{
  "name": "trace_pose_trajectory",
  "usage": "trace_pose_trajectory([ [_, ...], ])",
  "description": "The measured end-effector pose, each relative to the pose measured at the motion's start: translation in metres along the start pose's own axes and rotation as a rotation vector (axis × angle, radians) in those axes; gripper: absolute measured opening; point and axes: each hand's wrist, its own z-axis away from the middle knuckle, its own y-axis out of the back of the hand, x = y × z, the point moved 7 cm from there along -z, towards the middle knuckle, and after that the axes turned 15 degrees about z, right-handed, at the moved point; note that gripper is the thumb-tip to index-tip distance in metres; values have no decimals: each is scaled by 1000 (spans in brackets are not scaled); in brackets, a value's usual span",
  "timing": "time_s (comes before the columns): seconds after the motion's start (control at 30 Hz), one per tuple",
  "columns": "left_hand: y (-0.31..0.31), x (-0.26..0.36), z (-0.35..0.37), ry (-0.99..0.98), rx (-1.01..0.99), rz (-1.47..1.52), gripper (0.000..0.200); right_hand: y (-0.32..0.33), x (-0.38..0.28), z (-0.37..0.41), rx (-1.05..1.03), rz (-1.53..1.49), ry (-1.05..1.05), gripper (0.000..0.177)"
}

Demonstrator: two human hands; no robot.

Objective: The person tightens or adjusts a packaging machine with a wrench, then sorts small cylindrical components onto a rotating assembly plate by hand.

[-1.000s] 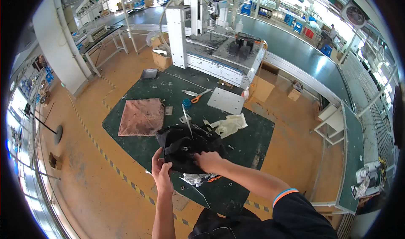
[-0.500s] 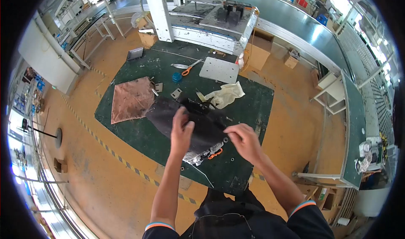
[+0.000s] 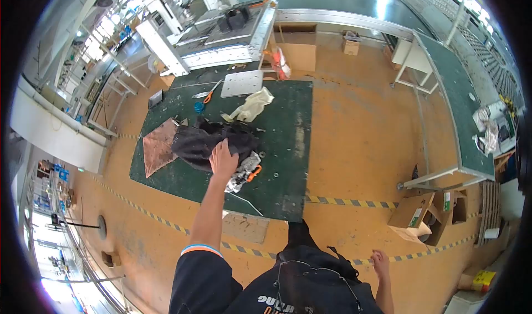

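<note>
A dark, crumpled cloth (image 3: 194,143) lies bunched on the green-topped table (image 3: 282,147). My left hand (image 3: 224,160) rests on its near part, fingers apart and pointing away from me; the cloth hides the fingertips' underside. Off the table at the lower right, my right hand (image 3: 380,263) hangs by my side, fingers loosely bent and nothing visible in it. A brownish-pink sheet (image 3: 158,149) lies left of the dark cloth. Just right of my left hand are a grey-white rag (image 3: 241,174) and an orange-handled tool (image 3: 255,172).
Farther back lie a cream cloth (image 3: 252,104), orange-handled scissors (image 3: 210,93), a blue round object (image 3: 199,107) and a white plate with holes (image 3: 241,84). Open cardboard boxes (image 3: 415,217) stand on the floor at right, near a second green table (image 3: 451,103).
My right hand has left the dark cloth and dropped to my side. My left hand stays on the cloth, which looks more bunched. The view has turned right.
</note>
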Motion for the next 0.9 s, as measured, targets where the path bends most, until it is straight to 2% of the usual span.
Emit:
trace_pose_trajectory([
  [0.03,-4,23,22,-65,118,101,53,11,54,19,42,-110,-132,26],
  [0.07,-19,49,50,-207,145,253,49,18,107,44,99,-186,-217,26],
  [0.1,-39,79,89,-288,189,343,37,24,159,68,164,-265,-297,27],
  [0.13,-73,107,132,-262,85,507,32,29,210,99,217,-328,-397,26],
  [0.17,-114,133,182,-295,24,434,25,29,257,131,250,-383,-497,25],
  [0.2,-201,140,239,-451,-396,-202,21,28,303,170,271,-439,-599,24],
  [0.23,-254,171,297,-615,-745,-13,20,22,342,203,283,-496,-692,23],
  [0.27,-258,222,364,-858,-967,526,23,18,378,239,288,-554,-777,22],
  [0.3,-278,238,424,-759,-1409,538,29,12,410,272,289,-608,-850,21],
  [0.33,-282,266,453,-784,-1430,555,29,7,436,302,287,-680,-907,20],
  [0.4,-312,315,493,-590,-1553,505,33,1,474,336,303,-855,-972,19],
  [0.47,-340,355,503,-675,-1355,659,31,3,496,336,364,-1099,-939,17],
  [0.5,-354,369,508,-632,-1335,639,30,1,509,332,381,-1243,-902,16],
  [0.53,-368,379,510,-588,-1316,616,29,26,485,320,535,-988,-954,11],
  [0.57,-382,384,512,-533,-1313,492,29,43,467,300,542,-994,-810,16],
  [0.6,-393,386,517,-559,-1295,519,29,68,442,282,569,-961,-766,22],
  [0.67,-436,361,524,-588,-1315,291,30,130,406,241,571,-795,-687,31],
  [0.7,-473,322,525,-726,-1280,202,29,160,403,226,548,-668,-649,35],
  [0.73,-508,284,534,-611,-1571,-369,27,179,417,223,583,-689,-653,35],
  [0.77,-538,246,535,-569,-1799,12,20,214,424,219,679,-331,-537,33],
  [0.8,-548,226,538,-477,-1800,-315,21,248,424,214,752,38,-418,32],
  [0.87,-565,252,537,-372,-1770,-633,22,283,476,237,825,-432,-528,32],
  [0.9,-584,282,542,-421,-1749,-689,23,298,503,258,880,-559,-613,27],
])
